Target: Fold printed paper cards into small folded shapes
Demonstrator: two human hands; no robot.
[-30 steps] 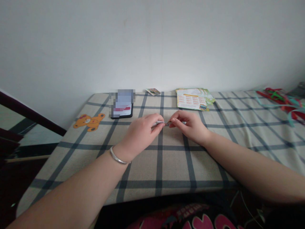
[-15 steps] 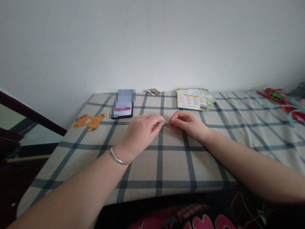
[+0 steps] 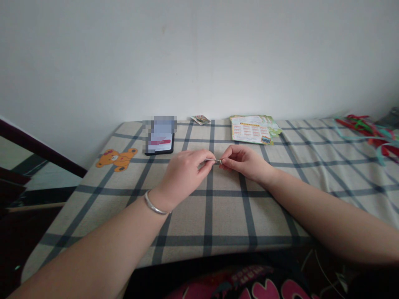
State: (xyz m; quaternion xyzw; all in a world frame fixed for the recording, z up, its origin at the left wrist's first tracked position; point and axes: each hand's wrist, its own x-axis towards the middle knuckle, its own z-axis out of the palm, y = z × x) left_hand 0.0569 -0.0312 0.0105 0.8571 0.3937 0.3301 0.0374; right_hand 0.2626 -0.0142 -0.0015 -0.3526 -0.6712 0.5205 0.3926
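Note:
My left hand (image 3: 188,170), with a silver bangle (image 3: 154,204) on its wrist, pinches a thin, light-coloured piece (image 3: 215,160) seen almost edge-on. Facing it from the other side, my right hand (image 3: 245,161) has its thumb and fingertips closed on the opposite end of the same piece. The piece is too small and thin to name; it may be a thin card or strip. Both hands are just above the checked tablecloth (image 3: 193,224), fingertips close together at the middle.
Behind my left hand lies a phone (image 3: 160,139), with an orange bear cutout (image 3: 118,160) left of it. A small printed packet (image 3: 200,120) and a stack of printed cards (image 3: 252,131) lie by the wall (image 3: 199,58). Coloured ribbons (image 3: 368,131) are heaped at far right.
The fingers of my right hand have shifted slightly on the thin piece, whose middle shows a little more between the fingertips. Everything else stays put.

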